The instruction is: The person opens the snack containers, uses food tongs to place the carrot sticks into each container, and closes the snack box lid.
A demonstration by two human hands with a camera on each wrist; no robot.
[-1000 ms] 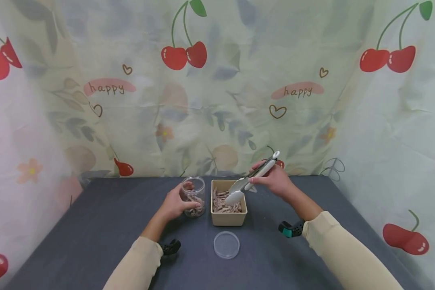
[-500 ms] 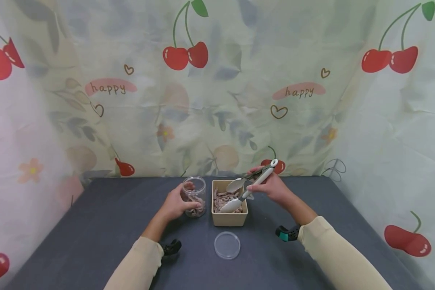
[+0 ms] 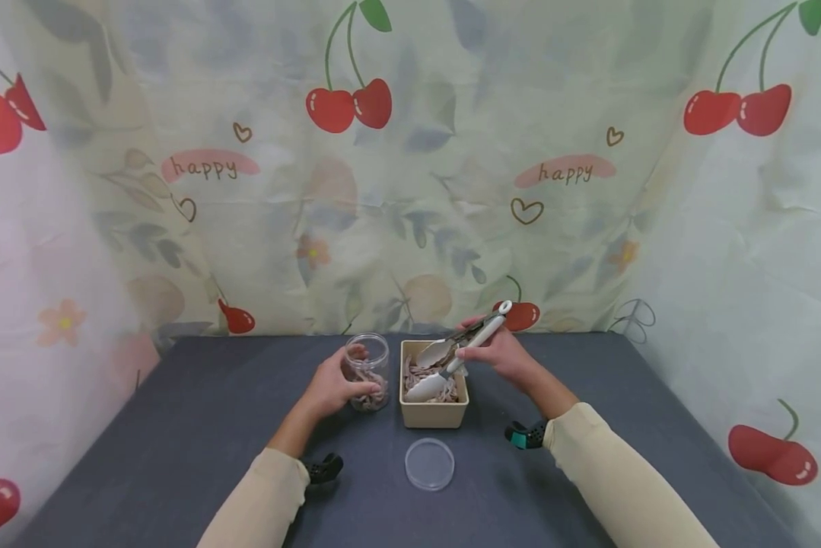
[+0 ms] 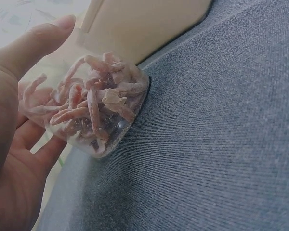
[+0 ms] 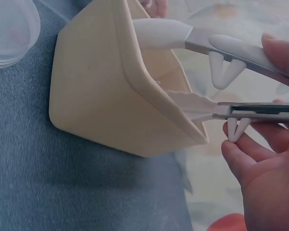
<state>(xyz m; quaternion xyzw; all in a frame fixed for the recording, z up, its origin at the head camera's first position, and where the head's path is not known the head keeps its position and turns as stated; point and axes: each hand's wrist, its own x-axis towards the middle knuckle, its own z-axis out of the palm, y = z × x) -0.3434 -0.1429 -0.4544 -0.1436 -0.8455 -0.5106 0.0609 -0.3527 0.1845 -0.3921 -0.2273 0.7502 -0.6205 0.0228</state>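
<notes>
My left hand (image 3: 332, 387) grips a clear jar (image 3: 367, 354) around its side, thumb in front. The jar stands uncovered on the table, with pinkish-brown dried strips (image 4: 94, 96) in its lower part. Just right of it is a beige rectangular bin (image 3: 434, 415) holding more of these strips (image 3: 418, 371). My right hand (image 3: 509, 356) holds grey-and-white tongs (image 3: 482, 335) by both arms, thumb on one and fingers on the other. Their two white heads (image 5: 159, 32) are spread apart and dip inside the bin. Whether they touch the strips is hidden by the bin wall in the right wrist view.
A round clear lid (image 3: 429, 464) lies flat on the dark cloth-covered table (image 3: 232, 426), in front of the bin. Behind the table hangs a cherry-print curtain (image 3: 410, 228), which also closes off both sides.
The tongs have opened wider and moved left and down into the bin with my right hand. My left hand and the jar stay in place.
</notes>
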